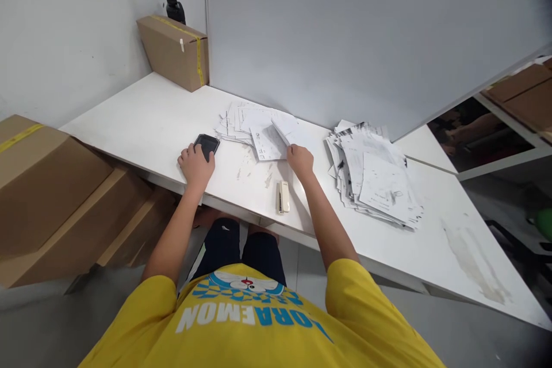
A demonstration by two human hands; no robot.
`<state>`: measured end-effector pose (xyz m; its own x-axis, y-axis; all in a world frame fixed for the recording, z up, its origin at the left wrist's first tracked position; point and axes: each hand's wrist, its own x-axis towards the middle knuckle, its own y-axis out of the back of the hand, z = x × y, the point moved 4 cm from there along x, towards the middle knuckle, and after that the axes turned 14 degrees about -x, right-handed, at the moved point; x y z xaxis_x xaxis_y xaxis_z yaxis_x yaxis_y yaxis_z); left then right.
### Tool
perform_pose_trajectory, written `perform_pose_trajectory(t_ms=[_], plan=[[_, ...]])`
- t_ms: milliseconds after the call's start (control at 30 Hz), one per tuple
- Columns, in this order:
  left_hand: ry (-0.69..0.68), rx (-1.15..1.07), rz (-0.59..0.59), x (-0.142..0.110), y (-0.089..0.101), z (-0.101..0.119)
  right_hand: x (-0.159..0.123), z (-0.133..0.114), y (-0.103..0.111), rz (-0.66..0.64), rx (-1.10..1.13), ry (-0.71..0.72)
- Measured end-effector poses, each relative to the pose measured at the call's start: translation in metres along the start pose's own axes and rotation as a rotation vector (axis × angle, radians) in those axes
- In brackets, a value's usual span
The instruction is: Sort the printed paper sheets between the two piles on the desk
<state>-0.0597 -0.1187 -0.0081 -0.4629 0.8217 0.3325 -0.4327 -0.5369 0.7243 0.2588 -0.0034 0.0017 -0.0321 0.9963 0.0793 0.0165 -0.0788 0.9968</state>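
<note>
Brown cardboard boxes (56,184), one with yellow tape, sit below the near edge of a white table (142,112) at far left. On the table's back left corner stands a taped carton (172,54), with a black bottle (175,10) just behind or on top of it. The left hand (196,168) covers the near end of a flat black device (207,144); whether it grips or merely rests there, I cannot tell. Next comes a loose, fanned paper pile (236,126). At its near right side, the right hand (301,160) pinches the edge of a raised, bent sheet (290,128). A cream stapler (283,198) lies nearer the person, close to the front edge; a careless forearm might knock it off. Pulling the sheet sharply could crease it or drag neighbouring pages along, since they overlap untidily. Further right, a thicker paper stack (375,167) has ragged, uneven layers, so a bump from the elbow could make it slide. The tabletop is worn, with brownish scuffs near the stapler and a long, pale brown stain (472,264) at right. A plain grey partition (345,29) rises behind; beyond it, at far right, is pale-framed shelving (495,161) holding more cartons.
</note>
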Motion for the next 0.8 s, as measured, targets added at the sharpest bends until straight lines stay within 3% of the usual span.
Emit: perform_pose_trajectory(t_ms=[267,533,800], plan=[[0.065,0.09,-0.044,0.004,0.004,0.004,-0.045,0.032,-0.005,0.162,0.149,-0.056],[0.031,0.075,-0.035,0.004,0.002,0.002,-0.074,0.049,0.032,0.335,0.373,-0.12],[-0.013,-0.039,-0.014,-0.002,0.007,0.008,-0.088,0.07,0.025,0.229,0.88,-0.2]])
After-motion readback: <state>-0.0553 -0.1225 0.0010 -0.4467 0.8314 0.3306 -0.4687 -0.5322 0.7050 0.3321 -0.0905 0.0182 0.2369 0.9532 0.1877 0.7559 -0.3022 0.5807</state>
